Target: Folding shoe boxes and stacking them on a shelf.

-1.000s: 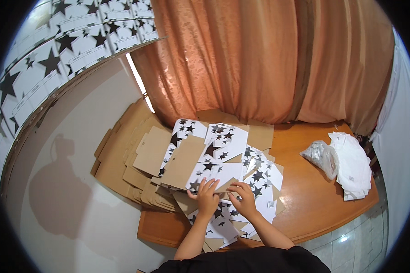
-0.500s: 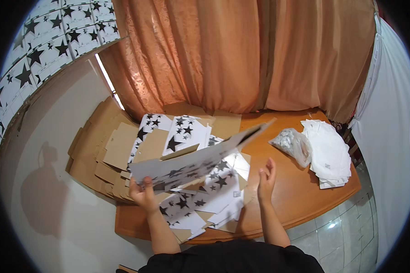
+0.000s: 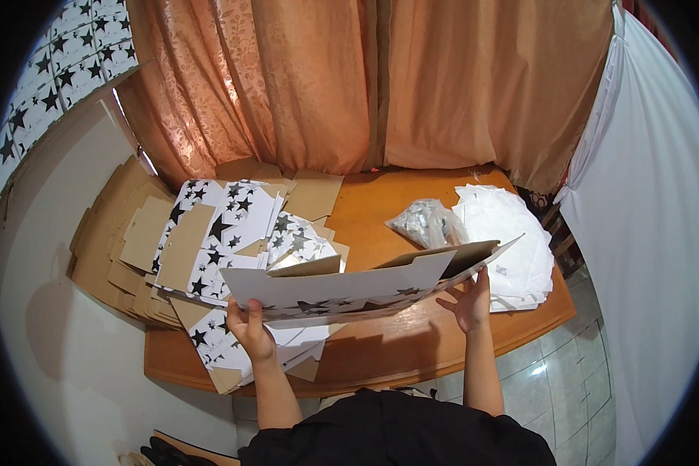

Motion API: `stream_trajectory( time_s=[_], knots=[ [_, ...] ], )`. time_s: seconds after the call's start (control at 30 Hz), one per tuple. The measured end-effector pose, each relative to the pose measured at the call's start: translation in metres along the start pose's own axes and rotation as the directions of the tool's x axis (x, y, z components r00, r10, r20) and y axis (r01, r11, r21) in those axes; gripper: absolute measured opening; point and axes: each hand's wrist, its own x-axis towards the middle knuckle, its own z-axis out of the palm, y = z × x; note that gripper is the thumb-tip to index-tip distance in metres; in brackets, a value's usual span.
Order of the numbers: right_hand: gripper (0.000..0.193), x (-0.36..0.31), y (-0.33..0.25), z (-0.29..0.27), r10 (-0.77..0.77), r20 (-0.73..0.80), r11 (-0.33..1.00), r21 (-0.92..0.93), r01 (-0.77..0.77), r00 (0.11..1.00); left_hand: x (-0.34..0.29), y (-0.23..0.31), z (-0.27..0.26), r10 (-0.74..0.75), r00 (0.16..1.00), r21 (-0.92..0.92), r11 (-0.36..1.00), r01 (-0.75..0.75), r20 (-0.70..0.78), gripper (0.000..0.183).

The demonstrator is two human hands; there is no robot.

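Note:
A partly folded cardboard box blank (image 3: 342, 291), white with black stars outside and brown inside, is held above the table's front. My left hand (image 3: 250, 330) grips its lower left corner, thumb in front. Near the right end of the blank, my right hand (image 3: 470, 303) has its fingers spread, with the fingertips at the lower edge; whether they press on it I cannot tell. Behind and left of the held blank lie more star-printed blanks (image 3: 237, 213) in an overlapping pile.
Brown cardboard sheets (image 3: 105, 248) lean in a stack against the left wall. On the wooden table (image 3: 373, 202) sit a clear plastic bag (image 3: 423, 221) of small items and a pile of white sheets (image 3: 512, 241). Orange curtains (image 3: 311, 85) hang behind. Star-printed boxes (image 3: 70, 58) fill the upper left.
The held blank has swung to the right and levelled, off the pile. My right hand has come to its right end. The whole view has shifted right.

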Motion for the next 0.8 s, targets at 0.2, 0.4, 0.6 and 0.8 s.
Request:
stream_trajectory(
  time_s=[0.2, 0.4, 0.6, 0.8],
  knots=[
    [0.058, 0.026, 0.020, -0.034, -0.137, 0.226, 0.991, 0.040, 0.131, 0.964, -0.011, -0.006, 0.043, -0.164, 0.979, -0.007, 0.986, 0.166, 0.118, 0.035],
    [0.060, 0.053, 0.055, -0.073, -0.139, 0.619, 0.739, 0.585, -0.335, 0.773, -0.016, -0.025, 0.062, -0.122, 0.929, 0.096, 0.991, 0.094, 0.349, 0.037],
    [0.052, 0.076, 0.062, -0.084, -0.245, 0.708, 0.701, 0.602, -0.383, 0.663, 0.008, -0.039, 0.065, -0.191, 0.939, -0.298, 0.914, 0.276, 0.285, 0.045],
    [0.044, 0.081, 0.045, -0.086, -0.017, 0.866, 0.758, 0.337, -0.559, 0.500, 0.002, -0.082, 0.027, -0.748, 0.604, -0.048, 0.617, 0.786, 0.274, 0.057]
  ],
)
